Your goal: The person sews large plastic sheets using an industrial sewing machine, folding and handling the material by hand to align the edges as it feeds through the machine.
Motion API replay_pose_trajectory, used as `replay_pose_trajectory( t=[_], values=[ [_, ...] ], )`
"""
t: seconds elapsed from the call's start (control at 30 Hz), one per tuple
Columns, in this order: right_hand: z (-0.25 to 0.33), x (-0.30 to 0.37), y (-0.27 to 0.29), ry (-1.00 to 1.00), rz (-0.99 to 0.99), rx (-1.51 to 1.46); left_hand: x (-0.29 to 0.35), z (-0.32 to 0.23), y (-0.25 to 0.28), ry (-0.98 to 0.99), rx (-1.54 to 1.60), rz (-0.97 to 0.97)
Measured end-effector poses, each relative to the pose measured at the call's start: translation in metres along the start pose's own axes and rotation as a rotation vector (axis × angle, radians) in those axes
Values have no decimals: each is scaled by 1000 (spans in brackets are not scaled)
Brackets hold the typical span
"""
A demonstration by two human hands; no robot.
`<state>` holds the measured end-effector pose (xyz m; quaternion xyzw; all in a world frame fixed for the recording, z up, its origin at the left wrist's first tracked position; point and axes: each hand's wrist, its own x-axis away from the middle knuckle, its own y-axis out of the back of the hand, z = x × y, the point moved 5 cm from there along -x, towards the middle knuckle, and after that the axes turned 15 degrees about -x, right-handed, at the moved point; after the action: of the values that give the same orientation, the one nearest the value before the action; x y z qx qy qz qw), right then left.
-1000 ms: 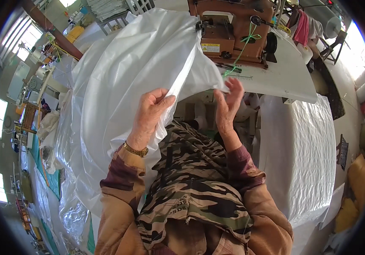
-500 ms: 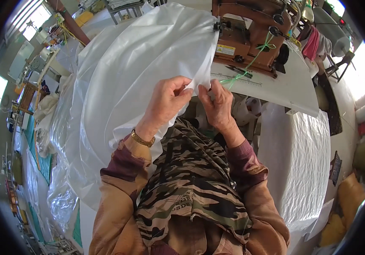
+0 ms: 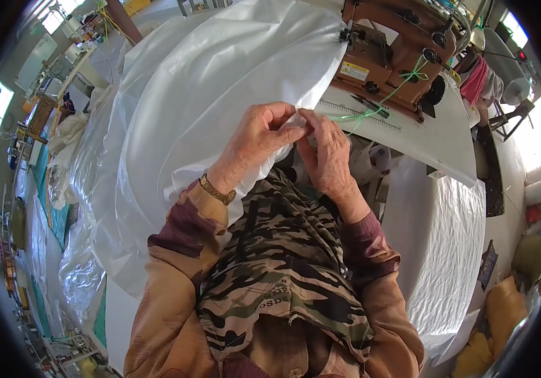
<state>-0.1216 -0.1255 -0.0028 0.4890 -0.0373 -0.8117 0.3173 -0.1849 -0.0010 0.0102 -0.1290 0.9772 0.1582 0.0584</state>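
A large sheet of white plastic film [image 3: 201, 82] spreads over the table and runs up to the brown sewing machine [image 3: 396, 50] at the upper right. My left hand [image 3: 254, 142] pinches the sheet's near edge between thumb and fingers. Right beside it, my right hand [image 3: 328, 151] has its thumb and fingers closed on the same edge, the fingertips of both hands almost meeting. Part of the gripped edge is hidden behind the fingers. A green string [image 3: 377, 104] trails from the machine toward my right hand.
On the white machine table [image 3: 434, 135] lie dark snips [image 3: 371, 106] beside a printed ruler strip [image 3: 339, 108]. A block wrapped in white sheeting [image 3: 437, 246] stands at my right. Crumpled clear plastic [image 3: 84, 271] hangs at the left.
My hands have come closer together at the film's edge, the right one moving up and inward to meet the left. The whole view has shifted slightly.
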Motion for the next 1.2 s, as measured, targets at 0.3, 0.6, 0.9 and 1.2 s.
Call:
replay_pose_trajectory(
  t=[0.3, 0.6, 0.9, 1.2],
  values=[
    [-4, 0, -7, 27, 8, -112, -8, 9, 9, -84, 53, -81],
    [-18, 9, -25, 69, -146, 141, -8, 15, 14, -12, 80, -163],
    [-15, -2, -24, 242, -123, 157, -9, 19, 20, 12, 44, -162],
    [-3, -9, -18, 215, 13, 242, -6, 6, 24, -29, -81, -221]
  ],
)
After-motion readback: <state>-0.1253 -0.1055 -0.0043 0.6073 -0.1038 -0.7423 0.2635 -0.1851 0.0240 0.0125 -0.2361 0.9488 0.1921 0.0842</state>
